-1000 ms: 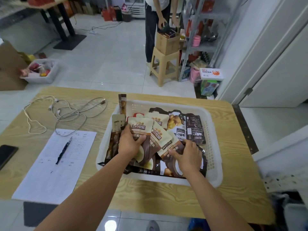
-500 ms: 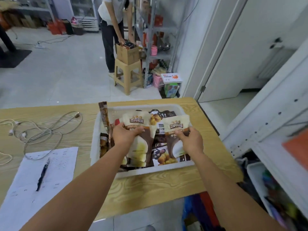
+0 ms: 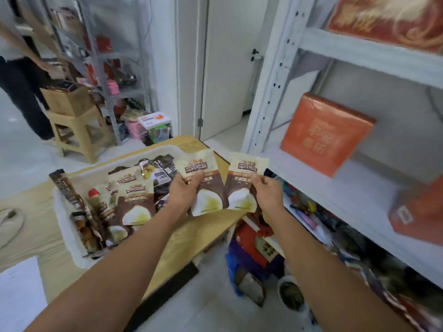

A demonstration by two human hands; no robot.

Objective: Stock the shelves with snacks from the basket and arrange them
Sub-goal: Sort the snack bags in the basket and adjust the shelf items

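My left hand (image 3: 185, 190) grips a cream-and-brown snack pouch (image 3: 203, 185) upright, just past the right end of the white basket (image 3: 64, 226). My right hand (image 3: 267, 192) grips a second pouch of the same kind (image 3: 244, 180), held beside the first, in front of the white metal shelf unit (image 3: 340, 188). Several more pouches (image 3: 134, 200) and dark snack packs lie in the basket on the wooden table (image 3: 175, 250). The view is blurred by motion.
Two orange-red boxes (image 3: 326, 133) (image 3: 419, 212) stand on the shelf board, with bare board between them and the shelf's front post. Below that board lie mixed goods and bags (image 3: 254, 245). A person stands by a stool with a carton (image 3: 69, 101) at far left.
Both hands have lifted one pouch each out of the basket and carried them right, towards the shelf. My view has swung right, bringing the shelf boards and orange boxes into sight.
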